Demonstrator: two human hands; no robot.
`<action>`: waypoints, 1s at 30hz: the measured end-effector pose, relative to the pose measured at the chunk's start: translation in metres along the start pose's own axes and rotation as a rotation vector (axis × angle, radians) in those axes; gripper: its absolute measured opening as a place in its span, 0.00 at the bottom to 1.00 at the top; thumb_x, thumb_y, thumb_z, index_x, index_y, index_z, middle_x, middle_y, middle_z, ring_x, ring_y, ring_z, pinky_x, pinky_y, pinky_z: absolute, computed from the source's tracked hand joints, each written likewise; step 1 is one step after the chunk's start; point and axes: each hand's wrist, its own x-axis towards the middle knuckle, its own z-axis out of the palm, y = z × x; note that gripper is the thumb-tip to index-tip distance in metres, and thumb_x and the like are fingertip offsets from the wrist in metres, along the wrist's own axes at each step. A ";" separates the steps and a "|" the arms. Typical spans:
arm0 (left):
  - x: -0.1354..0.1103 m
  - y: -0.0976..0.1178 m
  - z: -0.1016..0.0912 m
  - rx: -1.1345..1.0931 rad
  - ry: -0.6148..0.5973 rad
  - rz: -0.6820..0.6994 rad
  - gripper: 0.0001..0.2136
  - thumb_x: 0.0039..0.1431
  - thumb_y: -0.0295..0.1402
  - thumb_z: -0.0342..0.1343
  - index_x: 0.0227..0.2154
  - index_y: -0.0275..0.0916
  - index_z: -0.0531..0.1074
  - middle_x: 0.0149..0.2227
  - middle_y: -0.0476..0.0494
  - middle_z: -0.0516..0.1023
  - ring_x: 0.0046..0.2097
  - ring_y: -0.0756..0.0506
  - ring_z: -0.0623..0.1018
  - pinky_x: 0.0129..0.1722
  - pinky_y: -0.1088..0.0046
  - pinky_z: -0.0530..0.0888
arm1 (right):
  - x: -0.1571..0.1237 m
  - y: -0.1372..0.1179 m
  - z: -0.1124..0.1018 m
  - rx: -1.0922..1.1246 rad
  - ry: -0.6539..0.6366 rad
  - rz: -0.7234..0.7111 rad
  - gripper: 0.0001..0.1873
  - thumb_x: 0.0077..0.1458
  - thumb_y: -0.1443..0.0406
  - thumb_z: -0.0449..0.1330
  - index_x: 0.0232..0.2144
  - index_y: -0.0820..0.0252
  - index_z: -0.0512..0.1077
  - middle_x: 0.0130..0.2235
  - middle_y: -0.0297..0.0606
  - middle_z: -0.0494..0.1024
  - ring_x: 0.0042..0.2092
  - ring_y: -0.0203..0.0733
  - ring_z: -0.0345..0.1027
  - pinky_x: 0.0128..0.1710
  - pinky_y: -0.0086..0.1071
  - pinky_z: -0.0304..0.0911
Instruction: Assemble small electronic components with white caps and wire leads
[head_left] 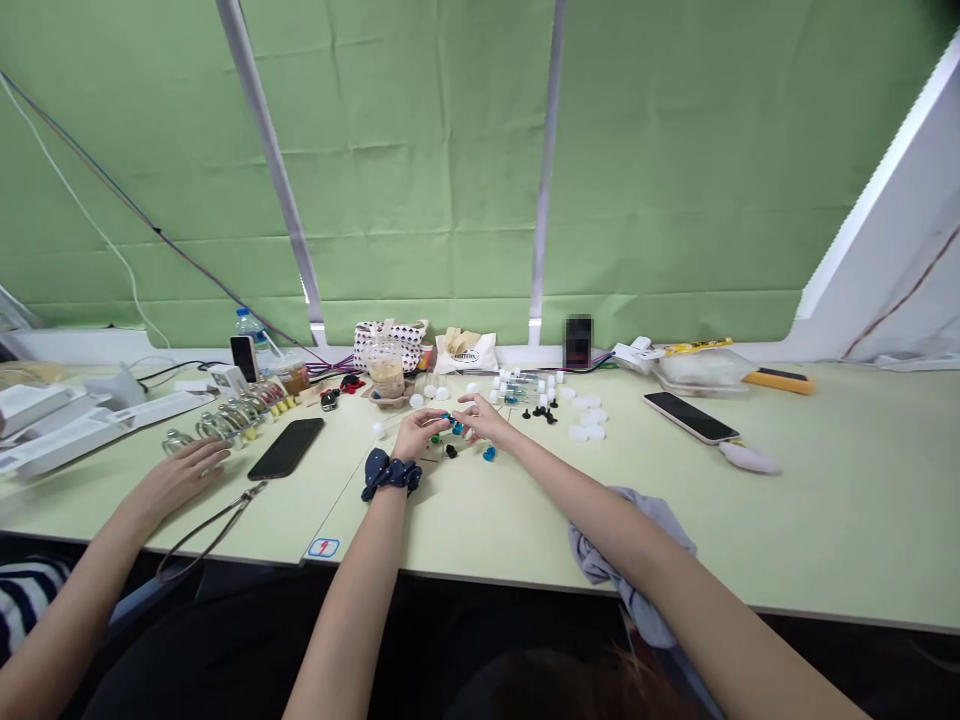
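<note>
Near the middle of the table, my left hand (417, 434) and my right hand (486, 422) meet at the fingertips. Both are closed in a pinch around a small blue plastic piece (455, 427), whose exact shape is too small to make out. Just below my right hand lies another blue piece (489, 454). A small black piece (451, 452) and a green piece (436, 439) rest under my fingers, close to the left hand. Behind my right hand are several clear tubes with white caps (521, 386). Small black plugs (541, 412) and white round discs (589, 420) lie to its right.
A co-worker's hand (184, 470) rests at left, beside clear glassy parts (232, 420) and a phone (286, 449). A drink cup (387, 375) and a paper bag (466, 352) stand behind. Another phone (690, 417) lies right; a grey cloth (652, 535) hangs over the front edge.
</note>
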 end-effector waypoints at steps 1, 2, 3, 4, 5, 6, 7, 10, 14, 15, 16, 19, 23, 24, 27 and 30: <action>0.000 0.001 0.000 0.006 -0.003 0.000 0.20 0.33 0.40 0.69 0.32 0.35 0.76 0.34 0.41 0.79 0.35 0.45 0.77 0.40 0.66 0.72 | -0.001 0.000 0.000 0.020 -0.032 -0.015 0.20 0.52 0.62 0.60 0.45 0.55 0.59 0.26 0.29 0.71 0.25 0.34 0.68 0.21 0.25 0.66; 0.000 0.001 0.001 0.011 -0.008 0.001 0.20 0.34 0.39 0.69 0.32 0.35 0.76 0.33 0.41 0.79 0.35 0.45 0.77 0.39 0.66 0.72 | -0.001 0.000 0.000 0.039 -0.066 -0.012 0.19 0.53 0.61 0.59 0.46 0.55 0.58 0.26 0.30 0.72 0.26 0.34 0.68 0.22 0.26 0.67; -0.001 0.002 0.001 0.012 -0.013 0.003 0.20 0.34 0.39 0.69 0.32 0.35 0.76 0.33 0.41 0.79 0.35 0.45 0.77 0.39 0.66 0.72 | -0.002 -0.001 0.000 0.052 -0.094 0.009 0.17 0.55 0.60 0.57 0.46 0.54 0.58 0.25 0.30 0.71 0.24 0.33 0.68 0.22 0.26 0.67; -0.001 0.002 0.001 0.009 -0.017 0.003 0.20 0.34 0.39 0.69 0.32 0.35 0.76 0.33 0.41 0.79 0.35 0.45 0.77 0.40 0.66 0.72 | -0.002 -0.001 0.000 0.054 -0.105 0.041 0.15 0.58 0.59 0.53 0.46 0.54 0.57 0.24 0.29 0.71 0.23 0.33 0.68 0.21 0.26 0.66; -0.001 0.002 0.002 0.000 -0.019 0.001 0.19 0.34 0.39 0.69 0.32 0.36 0.76 0.33 0.41 0.79 0.35 0.45 0.77 0.40 0.66 0.72 | -0.003 -0.001 0.000 0.049 -0.102 0.073 0.14 0.59 0.57 0.50 0.46 0.55 0.57 0.23 0.29 0.71 0.22 0.34 0.67 0.20 0.27 0.65; -0.001 0.003 0.002 -0.011 -0.020 -0.005 0.19 0.34 0.39 0.69 0.32 0.36 0.76 0.33 0.41 0.79 0.35 0.45 0.77 0.40 0.66 0.72 | -0.003 -0.002 0.001 0.044 -0.089 0.092 0.15 0.59 0.55 0.50 0.45 0.55 0.57 0.22 0.29 0.71 0.21 0.34 0.67 0.19 0.26 0.65; -0.001 0.003 0.003 -0.021 -0.021 -0.012 0.20 0.34 0.39 0.69 0.32 0.35 0.76 0.33 0.41 0.79 0.35 0.45 0.77 0.39 0.66 0.72 | -0.003 -0.002 0.001 0.042 -0.074 0.089 0.15 0.59 0.55 0.52 0.45 0.54 0.57 0.23 0.29 0.71 0.22 0.34 0.67 0.19 0.26 0.65; -0.001 0.005 0.004 -0.025 -0.030 -0.015 0.20 0.33 0.40 0.69 0.32 0.35 0.76 0.32 0.41 0.79 0.34 0.44 0.77 0.39 0.65 0.72 | -0.003 -0.002 0.003 0.051 -0.069 0.047 0.16 0.56 0.60 0.56 0.45 0.54 0.57 0.24 0.28 0.71 0.24 0.33 0.67 0.20 0.25 0.65; -0.002 0.007 0.005 -0.003 -0.022 0.002 0.21 0.29 0.41 0.70 0.30 0.39 0.76 0.31 0.44 0.79 0.35 0.44 0.77 0.38 0.64 0.73 | -0.002 -0.001 0.003 0.033 -0.063 0.101 0.14 0.59 0.57 0.51 0.46 0.55 0.58 0.22 0.29 0.70 0.20 0.33 0.64 0.17 0.24 0.61; -0.002 0.008 0.005 -0.003 -0.018 0.000 0.20 0.29 0.42 0.70 0.30 0.40 0.76 0.31 0.45 0.79 0.35 0.44 0.77 0.38 0.64 0.73 | -0.001 -0.001 0.003 0.029 -0.048 0.093 0.15 0.58 0.57 0.53 0.45 0.55 0.58 0.23 0.29 0.70 0.21 0.32 0.64 0.17 0.23 0.61; -0.002 0.008 0.005 -0.004 -0.015 -0.002 0.20 0.29 0.42 0.70 0.29 0.41 0.76 0.31 0.46 0.79 0.35 0.44 0.77 0.38 0.64 0.73 | -0.001 -0.001 0.003 0.029 -0.034 0.072 0.16 0.56 0.58 0.55 0.45 0.55 0.59 0.24 0.29 0.70 0.22 0.32 0.65 0.17 0.23 0.61; -0.002 0.008 0.006 -0.006 -0.009 -0.003 0.20 0.29 0.42 0.70 0.29 0.39 0.76 0.31 0.44 0.79 0.36 0.43 0.77 0.39 0.64 0.73 | 0.000 0.000 0.003 0.032 -0.029 0.045 0.15 0.56 0.61 0.56 0.45 0.55 0.59 0.23 0.29 0.70 0.23 0.32 0.65 0.19 0.22 0.62; -0.003 0.009 0.007 -0.007 -0.014 -0.009 0.21 0.31 0.41 0.69 0.31 0.35 0.76 0.32 0.41 0.79 0.35 0.43 0.77 0.40 0.64 0.72 | 0.002 0.002 0.003 0.014 -0.001 0.081 0.15 0.57 0.57 0.54 0.45 0.56 0.59 0.24 0.31 0.71 0.22 0.32 0.64 0.17 0.23 0.61; -0.004 0.009 0.007 -0.010 -0.018 -0.011 0.22 0.32 0.41 0.69 0.32 0.35 0.76 0.32 0.40 0.79 0.35 0.44 0.77 0.40 0.64 0.72 | 0.002 0.002 0.003 0.014 0.004 0.060 0.16 0.56 0.58 0.56 0.45 0.56 0.60 0.24 0.30 0.71 0.23 0.32 0.65 0.17 0.23 0.62; -0.004 0.009 0.007 -0.015 -0.045 -0.012 0.21 0.33 0.40 0.69 0.32 0.34 0.76 0.32 0.40 0.79 0.35 0.44 0.77 0.40 0.64 0.72 | 0.004 0.005 0.002 0.024 -0.015 0.017 0.17 0.55 0.61 0.58 0.45 0.55 0.60 0.24 0.29 0.70 0.24 0.32 0.65 0.19 0.22 0.63; -0.002 0.007 0.006 -0.007 -0.050 -0.006 0.21 0.33 0.40 0.69 0.32 0.35 0.76 0.32 0.41 0.79 0.35 0.44 0.77 0.40 0.65 0.72 | 0.005 0.007 0.001 0.020 -0.022 0.072 0.15 0.58 0.57 0.54 0.45 0.55 0.59 0.23 0.30 0.71 0.22 0.32 0.65 0.18 0.22 0.62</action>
